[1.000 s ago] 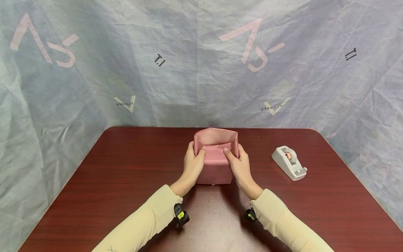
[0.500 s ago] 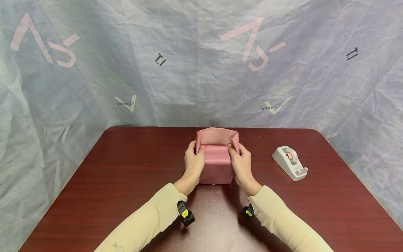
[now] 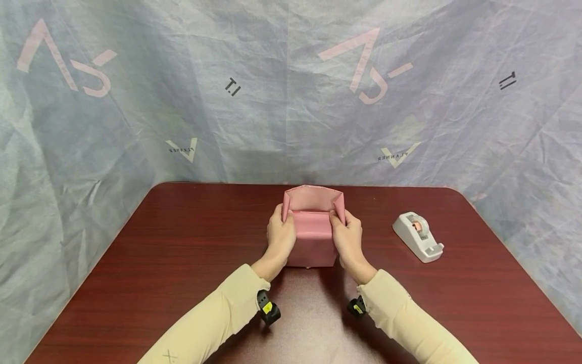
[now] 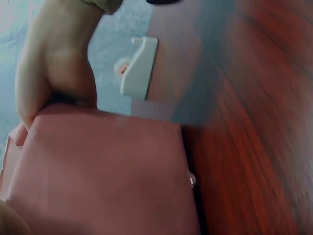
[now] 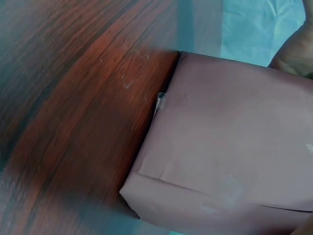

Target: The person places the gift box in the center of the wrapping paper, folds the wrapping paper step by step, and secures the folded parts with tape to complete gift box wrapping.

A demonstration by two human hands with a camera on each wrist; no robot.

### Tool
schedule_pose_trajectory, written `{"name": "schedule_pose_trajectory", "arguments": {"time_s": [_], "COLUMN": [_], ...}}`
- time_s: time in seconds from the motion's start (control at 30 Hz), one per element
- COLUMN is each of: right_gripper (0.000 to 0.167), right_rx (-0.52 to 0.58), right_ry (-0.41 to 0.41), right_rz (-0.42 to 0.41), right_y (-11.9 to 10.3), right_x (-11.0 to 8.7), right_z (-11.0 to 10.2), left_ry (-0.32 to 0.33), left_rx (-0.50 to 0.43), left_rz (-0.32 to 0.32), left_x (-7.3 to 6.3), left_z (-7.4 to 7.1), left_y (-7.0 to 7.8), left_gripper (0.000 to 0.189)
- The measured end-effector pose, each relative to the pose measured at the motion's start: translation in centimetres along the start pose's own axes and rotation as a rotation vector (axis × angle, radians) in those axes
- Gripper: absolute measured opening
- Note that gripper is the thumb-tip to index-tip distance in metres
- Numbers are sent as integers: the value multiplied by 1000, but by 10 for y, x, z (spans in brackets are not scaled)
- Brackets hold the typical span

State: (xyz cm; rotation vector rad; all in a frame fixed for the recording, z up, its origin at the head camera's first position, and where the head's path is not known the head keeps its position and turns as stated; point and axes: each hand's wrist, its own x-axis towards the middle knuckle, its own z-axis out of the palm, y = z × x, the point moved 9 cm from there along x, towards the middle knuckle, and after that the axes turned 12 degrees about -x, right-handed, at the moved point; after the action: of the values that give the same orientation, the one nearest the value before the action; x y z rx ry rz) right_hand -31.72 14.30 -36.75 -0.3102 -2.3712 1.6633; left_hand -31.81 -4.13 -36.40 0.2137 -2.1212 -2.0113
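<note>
Holding the pink package (image 3: 313, 245) between them, the left hand (image 3: 280, 236) and right hand (image 3: 349, 239) are each closed about one side wall, thumbs at the near top edge, other fingers partly hidden behind it. The package sits on the table (image 3: 195, 242) directly between the palms, far wall rising beyond the thumbs, a shiny scrap (image 5: 160, 101) at its base below the grip. A dispenser (image 3: 419, 237) stands apart, right of the right hand.
</note>
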Motion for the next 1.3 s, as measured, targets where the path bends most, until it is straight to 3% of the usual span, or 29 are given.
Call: {"name": "schedule_pose_trajectory", "arguments": {"time_s": [0.2,0.3,0.43,0.67,1.03,1.17,1.3], "right_gripper": [19,20,22,21,25,23,25], "right_rx": [17,27,33,93,-76,-58,-115], "right_ry": [33,34,28,-72,28,-7,-37], "right_rz": [28,38,38,66,34,-15,-134], "right_y": [4,5,6,5,3,0,-10], "right_x": [1,1,1,6,10,7,4], "right_z": [-1,-1,-1,1,-5,-5,-7], "left_ry": [-14,-30,-37,1,-27,-38,-35], "left_rx": [-211,-237,-246,-264,-217,-202,-191], "left_rz": [-94,-95,-80,-93,-55,-56,-56], "left_x": [-1,-1,0,1,0,-1,0], "left_z": [2,2,3,3,2,4,4], "left_y": [-6,-6,-6,-7,-3,-2,-2], "left_gripper": [17,17,19,13,15,17,11]}}
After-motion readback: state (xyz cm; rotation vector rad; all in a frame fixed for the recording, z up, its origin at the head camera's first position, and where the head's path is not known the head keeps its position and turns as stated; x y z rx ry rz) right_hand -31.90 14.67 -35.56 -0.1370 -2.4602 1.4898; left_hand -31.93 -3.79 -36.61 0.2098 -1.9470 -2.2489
